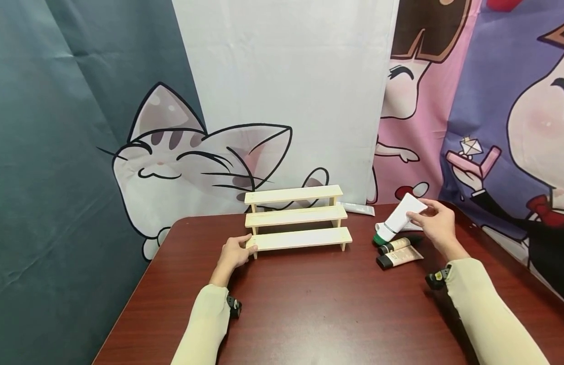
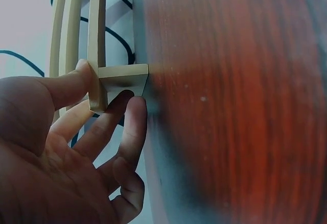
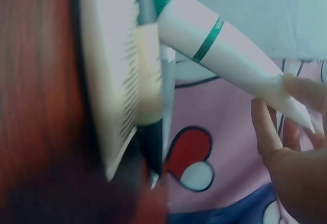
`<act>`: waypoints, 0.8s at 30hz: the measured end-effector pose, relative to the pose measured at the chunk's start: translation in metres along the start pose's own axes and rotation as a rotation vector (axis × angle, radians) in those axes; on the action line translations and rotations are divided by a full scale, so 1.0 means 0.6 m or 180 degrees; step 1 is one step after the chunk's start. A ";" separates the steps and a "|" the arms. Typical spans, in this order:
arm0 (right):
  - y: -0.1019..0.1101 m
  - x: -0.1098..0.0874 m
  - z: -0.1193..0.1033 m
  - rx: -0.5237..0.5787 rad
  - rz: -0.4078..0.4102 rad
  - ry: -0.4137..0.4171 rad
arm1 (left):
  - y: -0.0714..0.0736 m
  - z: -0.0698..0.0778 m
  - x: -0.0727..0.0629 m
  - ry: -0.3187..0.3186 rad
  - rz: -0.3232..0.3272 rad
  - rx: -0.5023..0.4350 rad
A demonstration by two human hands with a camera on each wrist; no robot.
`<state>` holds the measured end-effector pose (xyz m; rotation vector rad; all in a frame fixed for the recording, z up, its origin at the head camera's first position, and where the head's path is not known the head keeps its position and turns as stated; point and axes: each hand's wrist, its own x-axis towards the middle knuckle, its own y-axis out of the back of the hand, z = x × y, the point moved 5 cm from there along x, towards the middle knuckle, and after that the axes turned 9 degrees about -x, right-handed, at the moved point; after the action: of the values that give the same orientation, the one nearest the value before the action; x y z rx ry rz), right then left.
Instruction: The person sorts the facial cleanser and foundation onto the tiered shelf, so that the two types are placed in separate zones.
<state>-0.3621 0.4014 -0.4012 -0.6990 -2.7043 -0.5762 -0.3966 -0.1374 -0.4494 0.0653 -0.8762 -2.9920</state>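
My left hand (image 1: 235, 252) grips the left end of the lowest step of a pale three-step wooden display stand (image 1: 304, 239). In the left wrist view the thumb presses the board's edge and the other fingers curl behind and below it. My right hand (image 1: 439, 226) pinches the flat end of a white squeeze tube (image 1: 402, 217) with a green cap, between thumb and fingers. The tube is tilted, cap end low. Below it lie a beige tube with black ends (image 1: 396, 245) and a gold-beige tube with a black cap (image 1: 400, 257).
A grey-white tube (image 1: 358, 208) lies at the back, right of the stand. Another pale tube (image 1: 411, 227) lies partly hidden behind the held one. The dark red wooden table (image 1: 300, 314) meets cartoon-printed curtains (image 1: 291, 91) at its back edge.
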 end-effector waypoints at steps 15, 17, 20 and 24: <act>-0.034 -0.028 -0.045 -0.0665 -0.0275 0.0554 | -0.006 -0.006 -0.005 0.0140 0.0030 0.0076; -0.038 -0.030 -0.045 -0.0606 -0.0296 0.0570 | -0.004 -0.006 -0.004 0.0139 0.0056 0.0110; -0.046 -0.031 -0.047 -0.0446 -0.0363 0.0596 | -0.001 -0.005 -0.003 0.0132 0.0092 0.0133; -0.053 -0.031 -0.050 -0.0457 -0.0355 0.0659 | 0.000 -0.004 -0.001 0.0125 0.0083 0.0113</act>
<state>-0.3575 0.3552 -0.3917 -0.4940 -2.5386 -0.8289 -0.3959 -0.1386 -0.4514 0.1120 -0.9191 -2.9406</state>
